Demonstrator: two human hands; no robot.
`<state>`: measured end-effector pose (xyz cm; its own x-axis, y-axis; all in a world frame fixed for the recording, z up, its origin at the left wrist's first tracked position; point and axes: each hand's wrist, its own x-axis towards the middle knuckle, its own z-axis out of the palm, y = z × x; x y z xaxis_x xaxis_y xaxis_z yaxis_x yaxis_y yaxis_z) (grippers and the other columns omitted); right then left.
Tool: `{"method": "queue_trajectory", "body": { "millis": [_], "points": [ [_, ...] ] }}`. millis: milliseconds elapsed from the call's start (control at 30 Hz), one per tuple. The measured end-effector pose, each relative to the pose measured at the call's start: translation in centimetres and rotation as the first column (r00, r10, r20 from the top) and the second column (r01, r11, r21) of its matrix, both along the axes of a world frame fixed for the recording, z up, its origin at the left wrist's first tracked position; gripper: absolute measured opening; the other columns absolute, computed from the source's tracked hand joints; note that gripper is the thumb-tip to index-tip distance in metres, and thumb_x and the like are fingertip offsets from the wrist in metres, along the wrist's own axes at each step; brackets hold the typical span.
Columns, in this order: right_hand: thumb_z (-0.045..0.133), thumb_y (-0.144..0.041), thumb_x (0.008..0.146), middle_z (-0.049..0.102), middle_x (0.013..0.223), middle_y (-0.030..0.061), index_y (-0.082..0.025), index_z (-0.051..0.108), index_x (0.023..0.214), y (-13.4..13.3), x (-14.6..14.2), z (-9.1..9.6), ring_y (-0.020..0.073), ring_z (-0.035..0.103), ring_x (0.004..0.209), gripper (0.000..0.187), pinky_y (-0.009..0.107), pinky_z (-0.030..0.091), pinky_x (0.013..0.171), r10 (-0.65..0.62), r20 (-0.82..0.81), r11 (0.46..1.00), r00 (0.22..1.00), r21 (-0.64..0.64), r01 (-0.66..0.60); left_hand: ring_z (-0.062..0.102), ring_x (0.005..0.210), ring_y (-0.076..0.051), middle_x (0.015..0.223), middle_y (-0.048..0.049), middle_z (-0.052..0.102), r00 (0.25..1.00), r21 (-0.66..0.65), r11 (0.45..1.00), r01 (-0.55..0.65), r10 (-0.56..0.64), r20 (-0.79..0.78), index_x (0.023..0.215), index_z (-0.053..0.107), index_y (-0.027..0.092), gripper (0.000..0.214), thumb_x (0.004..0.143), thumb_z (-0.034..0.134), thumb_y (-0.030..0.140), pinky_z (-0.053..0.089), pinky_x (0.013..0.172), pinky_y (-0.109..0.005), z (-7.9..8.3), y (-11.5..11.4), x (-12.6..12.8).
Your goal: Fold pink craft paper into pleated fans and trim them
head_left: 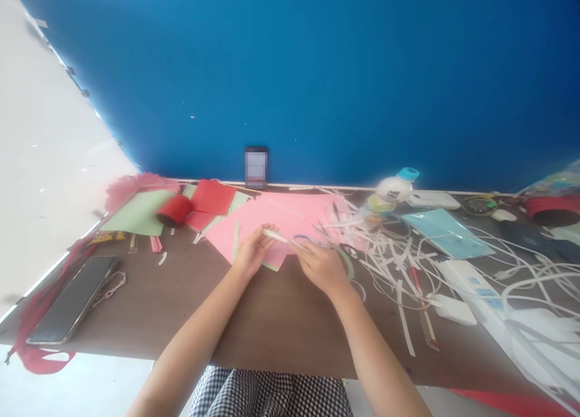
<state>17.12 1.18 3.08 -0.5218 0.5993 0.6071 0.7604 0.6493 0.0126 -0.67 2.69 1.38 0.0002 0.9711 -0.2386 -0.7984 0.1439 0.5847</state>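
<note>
A thin white paper strip [275, 235] spans the gap between my hands, above the pink paper [290, 208]. My left hand [252, 251], palm partly up, holds its left end between thumb and fingers. At its right end, my right hand [321, 265] pinches with thumb and forefinger; its exact grip is blurred. Beneath lies the pink sheet with pale green paper [273, 266] under its front edge. Scissors [310, 240], partly hidden, rest just behind my right hand. A pale green strip [235, 239] lies left of my left hand.
Tangled white paper strips [394, 254] and cables spread at right, beside a power strip [475, 290] and a blue-capped bottle [389, 193]. A red roll [174, 210] and red paper [212, 197] lie left. A phone [75, 299] is front left; another device [256, 167] leans against the blue panel.
</note>
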Motion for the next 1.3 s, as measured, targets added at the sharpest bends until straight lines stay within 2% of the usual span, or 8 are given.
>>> {"method": "queue_trajectory", "body": {
  "millis": [367, 467, 600, 767, 900, 1033, 1133, 1300],
  "points": [
    [0.043, -0.007, 0.081, 0.065, 0.086, 0.0029, -0.029, 0.055, 0.117, 0.7, 0.2, -1.3, 0.0111, 0.058, 0.069, 0.044, 0.020, 0.043, 0.056, 0.013, -0.008, 0.999, 1.000, -0.039, -0.014, 0.058, 0.102, -0.024, 0.096, -0.0142, 0.065, 0.999, -0.065, 0.998, 0.007, -0.004, 0.046, 0.084, 0.061, 0.009, 0.015, 0.082, 0.054, 0.021, 0.045, 0.093, -0.037, 0.3, 0.1, -0.1],
    [0.042, -0.005, 0.080, 0.065, 0.088, 0.0030, -0.029, 0.055, 0.116, 0.9, 0.2, -1.5, 0.0118, 0.059, 0.072, 0.046, 0.020, 0.044, 0.058, 0.024, -0.019, 0.999, 1.000, -0.024, -0.024, 0.056, 0.107, -0.023, 0.103, -0.0143, 0.063, 0.996, -0.072, 0.997, 0.002, 0.004, 0.088, 0.087, 0.061, 0.009, 0.016, 0.083, 0.052, 0.022, 0.044, 0.094, -0.035, 0.4, 0.1, 0.1],
    [0.041, -0.004, 0.080, 0.065, 0.090, 0.0041, -0.026, 0.060, 0.110, 1.0, 0.0, -1.8, 0.0124, 0.060, 0.077, 0.041, 0.020, 0.046, 0.060, 0.030, -0.057, 0.999, 0.998, 0.036, -0.028, 0.048, 0.115, -0.022, 0.118, -0.0140, 0.056, 0.989, 0.008, 1.000, 0.014, -0.015, 0.147, 0.095, 0.062, 0.010, 0.030, 0.084, 0.049, 0.035, 0.040, 0.099, -0.032, 0.3, -0.5, 1.0],
    [0.040, -0.006, 0.082, 0.065, 0.087, 0.0046, -0.025, 0.059, 0.112, 0.9, -0.4, -1.6, 0.0125, 0.060, 0.077, 0.040, 0.021, 0.046, 0.060, 0.026, -0.071, 0.999, 0.997, 0.046, -0.022, 0.047, 0.116, -0.025, 0.112, -0.0116, 0.061, 0.992, 0.100, 0.987, 0.128, -0.126, -0.020, 0.093, 0.066, 0.011, 0.024, 0.075, 0.062, 0.026, 0.036, 0.102, -0.034, -0.2, -1.1, 2.6],
    [0.041, -0.009, 0.084, 0.065, 0.082, 0.0043, -0.023, 0.059, 0.112, 0.6, -0.7, -1.5, 0.0115, 0.059, 0.071, 0.037, 0.020, 0.044, 0.059, 0.045, -0.105, 0.999, 0.993, -0.001, -0.046, 0.054, 0.108, -0.028, 0.099, -0.0137, 0.066, 0.990, 0.091, 0.993, 0.072, -0.060, -0.127, 0.086, 0.068, 0.008, 0.026, 0.070, 0.067, 0.028, 0.037, 0.099, -0.040, -0.3, -0.9, 2.7],
    [0.047, -0.018, 0.085, 0.060, 0.065, 0.0016, -0.021, 0.063, 0.104, 0.6, -0.7, -1.6, 0.0105, 0.055, 0.060, 0.026, 0.021, 0.043, 0.057, 0.072, -0.262, 0.992, 0.963, -0.084, -0.097, 0.056, 0.104, -0.028, 0.096, -0.0151, 0.067, 0.994, 0.049, 0.999, 0.003, 0.002, -0.109, 0.089, 0.066, 0.008, 0.030, 0.068, 0.069, 0.029, 0.038, 0.097, -0.042, 0.0, -0.6, 1.8],
    [0.046, -0.022, 0.086, 0.055, 0.061, 0.0002, -0.021, 0.062, 0.106, 0.6, -0.5, -1.6, 0.0097, 0.050, 0.056, 0.026, 0.020, 0.042, 0.054, 0.082, -0.338, 0.975, 0.938, -0.168, -0.145, 0.058, 0.101, -0.026, 0.096, -0.0147, 0.067, 0.993, 0.032, 0.999, -0.034, 0.038, -0.108, 0.092, 0.065, 0.009, 0.029, 0.070, 0.067, 0.029, 0.039, 0.097, -0.042, 0.1, -0.3, 1.2],
    [0.042, -0.016, 0.086, 0.050, 0.061, -0.0003, -0.024, 0.063, 0.105, 0.7, 0.2, -1.4, 0.0088, 0.046, 0.053, 0.030, 0.020, 0.036, 0.048, 0.083, -0.204, 0.986, 0.976, -0.125, -0.110, 0.060, 0.099, -0.026, 0.093, -0.0146, 0.067, 0.993, 0.038, 0.998, -0.047, 0.051, -0.104, 0.093, 0.063, 0.009, 0.028, 0.072, 0.065, 0.028, 0.040, 0.094, -0.043, 0.1, 0.0, 0.5]
  ]
}}
